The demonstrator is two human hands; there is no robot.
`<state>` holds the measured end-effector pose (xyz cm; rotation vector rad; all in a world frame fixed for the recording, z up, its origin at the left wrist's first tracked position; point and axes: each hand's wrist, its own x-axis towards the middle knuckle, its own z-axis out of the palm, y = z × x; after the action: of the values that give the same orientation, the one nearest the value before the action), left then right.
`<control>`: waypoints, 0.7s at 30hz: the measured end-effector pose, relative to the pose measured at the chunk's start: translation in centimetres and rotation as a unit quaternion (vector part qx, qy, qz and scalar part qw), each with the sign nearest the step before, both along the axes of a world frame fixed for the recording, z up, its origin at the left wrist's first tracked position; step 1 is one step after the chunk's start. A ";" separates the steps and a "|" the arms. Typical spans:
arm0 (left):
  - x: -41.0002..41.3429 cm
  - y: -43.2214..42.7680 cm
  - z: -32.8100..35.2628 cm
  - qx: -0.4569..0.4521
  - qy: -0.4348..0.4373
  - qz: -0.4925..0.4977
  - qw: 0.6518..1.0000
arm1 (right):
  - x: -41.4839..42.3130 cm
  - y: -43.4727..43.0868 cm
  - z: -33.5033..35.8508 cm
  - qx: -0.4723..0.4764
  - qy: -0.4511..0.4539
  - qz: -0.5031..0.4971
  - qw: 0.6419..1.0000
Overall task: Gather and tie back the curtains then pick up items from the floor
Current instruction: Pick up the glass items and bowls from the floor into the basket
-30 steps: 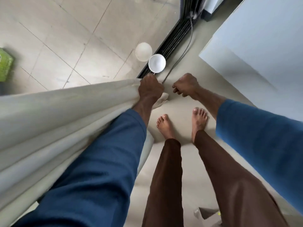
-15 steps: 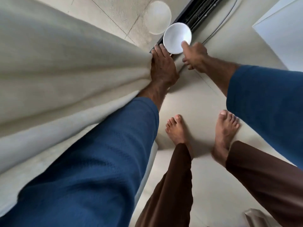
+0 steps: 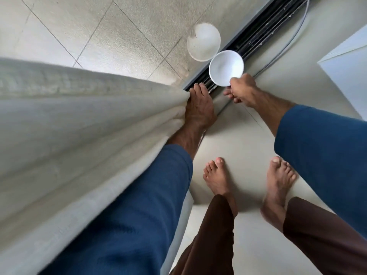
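Head view: the right hand (image 3: 241,90) pinches the white bowl (image 3: 225,66) by its near rim, upper middle of the frame, over the door track (image 3: 264,34). That hold is thin, so the bowl could slip and break. The left hand (image 3: 199,110) lies against the bunched curtain (image 3: 89,126). Its fingers look straight and I cannot tell if it grips, so the folds could fall loose.

Soft daylight, brightest on the tiles (image 3: 123,32) ahead and the washed-out white bowl (image 3: 224,66). The curtain (image 3: 79,126) is smeared with blur. Wide-angle bending stretches my sleeves (image 3: 139,215) at the edges; faint shadows lie under my feet (image 3: 216,177).
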<state>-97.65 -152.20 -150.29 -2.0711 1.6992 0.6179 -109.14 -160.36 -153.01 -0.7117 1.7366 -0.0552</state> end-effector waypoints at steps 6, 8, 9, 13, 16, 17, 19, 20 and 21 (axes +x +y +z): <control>-0.3 -0.4 3.5 0.019 -0.021 -0.111 0.993 | -2.2 2.8 1.7 0.021 -0.001 -0.003 1.000; -0.9 -0.4 5.5 0.016 -0.028 -0.125 0.992 | -3.6 3.7 3.6 0.021 -0.002 0.002 1.000; -1.3 -0.4 6.9 0.011 -0.031 -0.130 0.991 | -4.3 4.0 4.9 0.022 -0.004 0.002 1.000; -3.1 -0.4 12.6 -0.001 -0.020 -0.129 0.991 | -6.5 4.8 11.5 0.017 0.004 -0.015 1.000; -4.7 0.4 17.9 -0.023 0.019 -0.090 0.995 | -7.9 5.5 17.5 0.005 0.004 -0.033 0.999; -5.4 0.9 19.8 -0.025 0.039 -0.069 0.997 | -8.4 6.0 19.4 0.005 0.003 -0.038 0.999; -7.0 1.7 24.5 -0.024 0.067 -0.049 0.996 | -9.8 6.8 24.2 0.005 -0.003 -0.047 0.999; -7.9 2.1 26.9 -0.024 0.079 -0.028 0.996 | -10.6 7.2 26.9 0.004 -0.003 -0.050 0.999; -8.7 2.4 29.2 -0.020 0.093 0.002 0.995 | -11.5 7.6 29.5 0.002 -0.003 -0.055 0.998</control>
<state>-106.34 -149.83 -121.10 -2.1024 1.8224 0.8055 -120.62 -152.80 -123.53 -0.6112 1.7686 -0.1300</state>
